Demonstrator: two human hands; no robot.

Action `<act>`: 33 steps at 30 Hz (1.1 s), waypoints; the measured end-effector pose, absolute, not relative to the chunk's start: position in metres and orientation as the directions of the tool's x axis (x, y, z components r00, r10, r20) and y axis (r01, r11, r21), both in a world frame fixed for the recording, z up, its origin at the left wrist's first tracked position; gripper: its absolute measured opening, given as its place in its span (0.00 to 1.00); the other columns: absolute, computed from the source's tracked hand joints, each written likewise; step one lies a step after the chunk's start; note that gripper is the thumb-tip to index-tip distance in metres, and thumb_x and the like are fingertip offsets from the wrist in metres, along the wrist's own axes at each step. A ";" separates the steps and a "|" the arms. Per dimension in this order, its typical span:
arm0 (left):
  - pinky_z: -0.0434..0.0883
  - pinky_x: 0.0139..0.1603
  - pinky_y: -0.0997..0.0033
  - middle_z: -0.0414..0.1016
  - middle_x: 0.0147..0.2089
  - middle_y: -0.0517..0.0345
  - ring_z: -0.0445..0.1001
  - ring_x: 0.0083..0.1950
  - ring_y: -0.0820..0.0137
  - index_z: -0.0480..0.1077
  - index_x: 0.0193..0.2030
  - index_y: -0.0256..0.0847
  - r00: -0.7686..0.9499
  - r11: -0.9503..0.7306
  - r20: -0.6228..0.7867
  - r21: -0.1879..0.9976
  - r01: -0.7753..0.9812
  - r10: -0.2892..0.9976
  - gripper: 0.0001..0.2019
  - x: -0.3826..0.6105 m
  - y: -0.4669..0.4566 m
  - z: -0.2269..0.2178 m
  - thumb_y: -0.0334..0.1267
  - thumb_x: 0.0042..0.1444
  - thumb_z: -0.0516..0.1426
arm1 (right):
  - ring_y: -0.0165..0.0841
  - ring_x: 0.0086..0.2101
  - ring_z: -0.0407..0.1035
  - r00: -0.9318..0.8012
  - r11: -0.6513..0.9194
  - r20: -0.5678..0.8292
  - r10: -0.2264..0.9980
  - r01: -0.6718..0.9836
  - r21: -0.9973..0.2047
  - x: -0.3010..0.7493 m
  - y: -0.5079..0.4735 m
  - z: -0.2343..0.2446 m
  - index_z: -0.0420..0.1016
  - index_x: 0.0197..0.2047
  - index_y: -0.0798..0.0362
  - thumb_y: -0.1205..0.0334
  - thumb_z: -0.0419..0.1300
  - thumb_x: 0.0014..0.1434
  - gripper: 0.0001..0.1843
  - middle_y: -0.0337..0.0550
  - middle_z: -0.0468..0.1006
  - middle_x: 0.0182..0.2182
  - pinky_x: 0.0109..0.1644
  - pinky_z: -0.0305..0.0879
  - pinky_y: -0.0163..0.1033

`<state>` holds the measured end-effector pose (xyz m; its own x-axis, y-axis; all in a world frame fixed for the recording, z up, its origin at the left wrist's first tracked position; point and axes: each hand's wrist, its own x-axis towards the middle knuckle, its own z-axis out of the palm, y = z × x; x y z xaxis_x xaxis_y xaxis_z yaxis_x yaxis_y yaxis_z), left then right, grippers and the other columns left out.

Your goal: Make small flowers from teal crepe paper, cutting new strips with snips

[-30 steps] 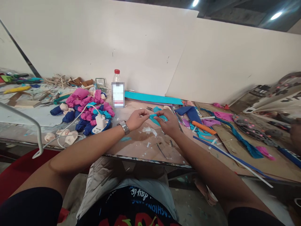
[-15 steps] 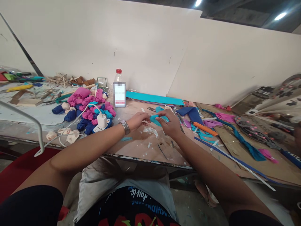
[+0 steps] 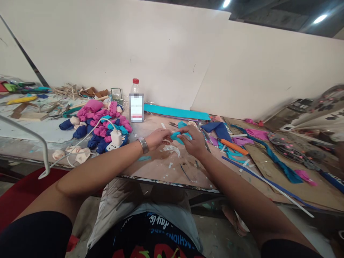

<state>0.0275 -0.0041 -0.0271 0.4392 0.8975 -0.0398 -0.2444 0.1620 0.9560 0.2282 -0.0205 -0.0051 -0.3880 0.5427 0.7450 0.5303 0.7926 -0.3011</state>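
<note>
A piece of turquoise fabric (image 3: 176, 135) is held just above the table between my two hands. My left hand (image 3: 160, 138), with a metal watch at the wrist, pinches its left end with the fingertips. On the other side my right hand (image 3: 194, 140) grips it between thumb and fingers, and part of the fabric shows behind that hand. Below them a crumpled whitish scrap (image 3: 172, 149) lies on the table (image 3: 156, 172). A small turquoise scrap (image 3: 144, 158) rests near my left wrist.
Pink, blue and cream fabric bundles (image 3: 100, 123) heap at left beside a white plug (image 3: 116, 137) on a power strip. A red-capped bottle (image 3: 135, 86) stands behind, next to a long turquoise strip (image 3: 176, 111). An orange-handled cutter (image 3: 234, 146) and fabric strips lie right.
Both hands stay almost in place, still holding the turquoise fabric, with only slight finger movement. My legs below the table edge have shifted a little.
</note>
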 end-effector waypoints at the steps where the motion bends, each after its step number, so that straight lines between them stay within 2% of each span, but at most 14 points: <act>1: 0.71 0.41 0.68 0.74 0.33 0.53 0.75 0.38 0.68 0.75 0.33 0.36 0.450 0.181 -0.054 0.953 -0.244 0.891 0.10 0.027 -0.005 -0.026 0.42 0.55 0.61 | 0.41 0.40 0.74 -0.390 0.798 0.751 0.534 0.525 -0.295 0.228 -0.020 -0.005 0.77 0.42 0.47 0.46 0.59 0.69 0.15 0.46 0.81 0.38 0.47 0.69 0.48; 5: 0.68 0.36 0.70 0.76 0.33 0.51 0.74 0.35 0.69 0.74 0.31 0.36 0.482 0.265 -0.146 0.946 -0.187 0.864 0.10 0.026 -0.006 -0.025 0.41 0.54 0.62 | 0.42 0.40 0.74 -0.397 0.816 0.766 0.505 0.509 -0.274 0.229 -0.019 -0.005 0.78 0.42 0.47 0.47 0.60 0.69 0.13 0.46 0.82 0.38 0.48 0.69 0.50; 8: 0.67 0.34 0.70 0.75 0.32 0.52 0.74 0.33 0.69 0.75 0.33 0.37 0.500 0.299 -0.170 0.935 -0.189 0.849 0.13 0.026 -0.006 -0.024 0.47 0.54 0.64 | 0.42 0.40 0.74 -0.400 0.814 0.763 0.507 0.512 -0.273 0.229 -0.018 -0.006 0.78 0.42 0.46 0.46 0.61 0.68 0.13 0.45 0.83 0.38 0.48 0.68 0.50; 10: 0.68 0.36 0.69 0.76 0.32 0.53 0.74 0.33 0.69 0.76 0.35 0.38 0.509 0.266 -0.119 0.937 -0.227 0.853 0.16 0.025 -0.006 -0.023 0.50 0.54 0.65 | 0.41 0.40 0.74 -0.405 0.815 0.762 0.505 0.513 -0.268 0.229 -0.018 -0.006 0.78 0.42 0.46 0.47 0.61 0.68 0.12 0.44 0.83 0.39 0.48 0.68 0.50; 13: 0.69 0.39 0.68 0.77 0.35 0.54 0.75 0.35 0.70 0.76 0.36 0.38 0.502 0.217 -0.062 0.942 -0.256 0.863 0.16 0.024 -0.005 -0.022 0.49 0.52 0.67 | 0.41 0.40 0.74 -0.409 0.826 0.771 0.487 0.503 -0.255 0.228 -0.018 -0.006 0.78 0.42 0.47 0.50 0.62 0.68 0.10 0.44 0.83 0.39 0.48 0.68 0.49; 17: 0.68 0.38 0.68 0.73 0.30 0.56 0.73 0.33 0.71 0.74 0.33 0.36 0.466 0.224 -0.127 0.962 -0.159 0.876 0.15 0.025 -0.005 -0.026 0.47 0.54 0.65 | 0.40 0.40 0.74 -0.408 0.825 0.770 0.490 0.504 -0.258 0.229 -0.019 -0.006 0.78 0.42 0.47 0.50 0.62 0.68 0.11 0.44 0.82 0.39 0.47 0.69 0.47; 19: 0.67 0.35 0.69 0.72 0.30 0.56 0.72 0.32 0.71 0.72 0.32 0.36 0.425 0.173 -0.114 0.979 -0.104 0.898 0.15 0.026 -0.004 -0.028 0.48 0.57 0.63 | 0.40 0.40 0.74 -0.407 0.822 0.769 0.493 0.509 -0.257 0.229 -0.018 -0.006 0.78 0.42 0.48 0.49 0.62 0.68 0.11 0.44 0.82 0.39 0.47 0.69 0.47; 22: 0.67 0.36 0.69 0.71 0.31 0.58 0.70 0.34 0.71 0.72 0.34 0.37 0.356 -0.084 0.102 0.994 -0.065 0.929 0.17 0.025 -0.002 -0.029 0.52 0.59 0.61 | 0.41 0.40 0.75 -0.420 0.824 0.767 0.486 0.514 -0.240 0.230 -0.016 -0.006 0.78 0.42 0.47 0.49 0.62 0.68 0.11 0.44 0.83 0.38 0.48 0.69 0.48; 25: 0.68 0.40 0.69 0.74 0.37 0.57 0.71 0.38 0.71 0.73 0.37 0.38 0.350 -0.356 0.354 0.932 -0.059 0.868 0.19 0.023 -0.001 -0.026 0.55 0.59 0.61 | 0.41 0.40 0.75 -0.438 0.827 0.763 0.476 0.518 -0.218 0.230 -0.015 -0.006 0.79 0.42 0.47 0.49 0.63 0.67 0.11 0.44 0.84 0.38 0.48 0.70 0.49; 28: 0.69 0.43 0.69 0.77 0.41 0.54 0.72 0.42 0.69 0.74 0.40 0.38 0.357 -0.447 0.438 0.892 -0.062 0.825 0.19 0.021 -0.001 -0.026 0.54 0.57 0.64 | 0.41 0.39 0.76 -0.448 0.833 0.767 0.459 0.518 -0.196 0.230 -0.015 -0.004 0.81 0.41 0.47 0.50 0.65 0.66 0.10 0.44 0.84 0.37 0.48 0.70 0.49; 33: 0.71 0.45 0.67 0.77 0.43 0.53 0.74 0.43 0.69 0.73 0.41 0.38 0.349 -0.507 0.507 0.856 -0.098 0.788 0.18 0.022 0.000 -0.027 0.51 0.56 0.67 | 0.41 0.38 0.76 -0.442 0.857 0.801 0.404 0.488 -0.163 0.231 -0.013 -0.004 0.83 0.41 0.46 0.51 0.66 0.65 0.09 0.44 0.85 0.35 0.46 0.70 0.49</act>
<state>0.0216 0.0002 -0.0274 0.3490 0.7884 0.5066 -0.0981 -0.5068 0.8565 0.2313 -0.0128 -0.0037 -0.4420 0.4043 0.8007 0.4882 0.8573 -0.1634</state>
